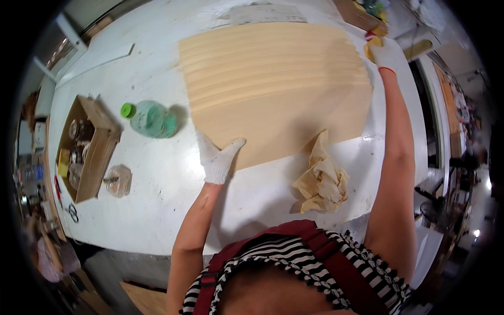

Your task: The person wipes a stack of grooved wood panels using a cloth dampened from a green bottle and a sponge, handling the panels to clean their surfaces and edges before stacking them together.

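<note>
Nearest the camera, at the lower edge, is the person's striped top with red straps (294, 257), and both bare forearms rise from there over a white desk (157, 205). A crumpled yellowish cloth (321, 181) lies on the desk just in front of the body, its upper tip overlapping the near edge of a large pale wood veneer sheet (273, 84) that lies flat across the middle of the desk. The left hand (218, 156), in a white knit glove, rests flat at the near left corner of the sheet, fingers together and the thumb spread out onto the wood, pinching nothing. To the left of that hand, well apart from it, a clear glass jar (118, 180) stands on the desk beside an open cardboard box (97, 144) holding more jars. Farther back, a green-tinted plastic bottle with a bright green cap (151, 118) lies on its side just beside the sheet's left edge. The right arm stretches far forward along the sheet's right side; the right hand (382, 55), also gloved in white, is at the far right corner, closed around a small yellow pad (371, 46), though its fingers are too small to make out exactly. Beyond it, at the far edge, sits a wooden tray (357, 14) of mixed small things.
</note>
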`<state>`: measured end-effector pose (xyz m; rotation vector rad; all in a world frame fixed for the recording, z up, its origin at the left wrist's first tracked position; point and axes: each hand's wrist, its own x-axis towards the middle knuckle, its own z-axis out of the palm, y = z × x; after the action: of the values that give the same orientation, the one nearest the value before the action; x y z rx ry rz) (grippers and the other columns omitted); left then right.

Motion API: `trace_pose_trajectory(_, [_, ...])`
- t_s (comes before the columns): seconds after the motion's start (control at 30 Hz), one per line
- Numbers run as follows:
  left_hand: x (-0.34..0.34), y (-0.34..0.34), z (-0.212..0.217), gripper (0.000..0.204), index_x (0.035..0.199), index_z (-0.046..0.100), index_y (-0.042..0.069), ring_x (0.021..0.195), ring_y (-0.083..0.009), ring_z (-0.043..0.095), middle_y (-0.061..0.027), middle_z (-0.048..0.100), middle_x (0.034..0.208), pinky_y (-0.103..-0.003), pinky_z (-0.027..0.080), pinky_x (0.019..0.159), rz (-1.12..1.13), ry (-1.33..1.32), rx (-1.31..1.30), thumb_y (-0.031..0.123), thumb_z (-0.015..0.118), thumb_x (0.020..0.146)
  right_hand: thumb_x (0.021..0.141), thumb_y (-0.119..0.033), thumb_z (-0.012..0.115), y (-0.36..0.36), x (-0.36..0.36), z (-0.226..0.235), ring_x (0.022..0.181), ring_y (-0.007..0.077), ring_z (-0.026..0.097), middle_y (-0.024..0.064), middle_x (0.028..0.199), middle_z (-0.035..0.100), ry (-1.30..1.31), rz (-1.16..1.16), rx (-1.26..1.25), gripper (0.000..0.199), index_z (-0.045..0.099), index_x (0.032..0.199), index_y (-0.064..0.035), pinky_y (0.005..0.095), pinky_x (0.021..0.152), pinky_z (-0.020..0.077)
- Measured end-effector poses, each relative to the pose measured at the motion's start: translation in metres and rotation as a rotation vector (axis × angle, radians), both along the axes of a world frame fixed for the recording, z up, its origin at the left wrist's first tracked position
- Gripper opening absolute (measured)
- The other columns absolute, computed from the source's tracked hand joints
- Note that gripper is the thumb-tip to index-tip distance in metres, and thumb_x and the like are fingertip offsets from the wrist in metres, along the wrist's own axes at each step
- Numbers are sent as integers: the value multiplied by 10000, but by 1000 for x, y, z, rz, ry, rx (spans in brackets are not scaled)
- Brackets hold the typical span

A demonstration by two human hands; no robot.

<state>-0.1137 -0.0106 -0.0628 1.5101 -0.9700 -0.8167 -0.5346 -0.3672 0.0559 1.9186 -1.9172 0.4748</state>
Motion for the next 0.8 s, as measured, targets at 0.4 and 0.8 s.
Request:
trace_pose_trajectory(0.4, [0,-4,3,811,1284,453,-25,1164,-375,456,-216,486,1229,-432,378,1030,-3,-246,-68,234,865,636,910,-401,520,113,339,-62,1024,397,593,216,1119,639,-252,720,-8,431,618,1171,-72,490,883,471])
trace_pose_trajectory(0.8, [-1,-2,3,926,1376,362,-46,1221,-328,441,-203,434,1318,-388,364,1057,-19,-165,-11,214,871,647,831,-302,615,126,381,-13,939,387,573,164,990,619,-276,980,125,343,599,1133,-140,482,852,474])
